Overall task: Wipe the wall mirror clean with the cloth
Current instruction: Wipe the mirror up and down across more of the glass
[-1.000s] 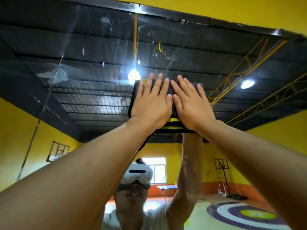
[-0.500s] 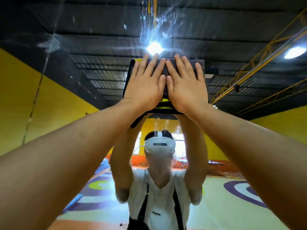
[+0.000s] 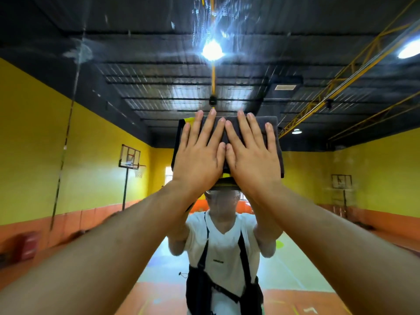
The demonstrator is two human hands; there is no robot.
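The wall mirror fills the whole view and reflects a gym hall and me. A folded dark grey cloth with a yellow edge lies flat against the glass at the centre. My left hand presses its left half with straight, spread fingers. My right hand presses the right half the same way, thumbs side by side. Smears and streaks show on the glass above the cloth, near a reflected lamp.
A smudge marks the glass at the upper left, with a thin streak running down from it. Reflected in the glass are yellow walls, a black ceiling, basketball hoops and my own body in a white shirt.
Both hands have slid the cloth down the glass from near the top edge to face height. The view has tilted down with them; the mirror's top frame has left the view.
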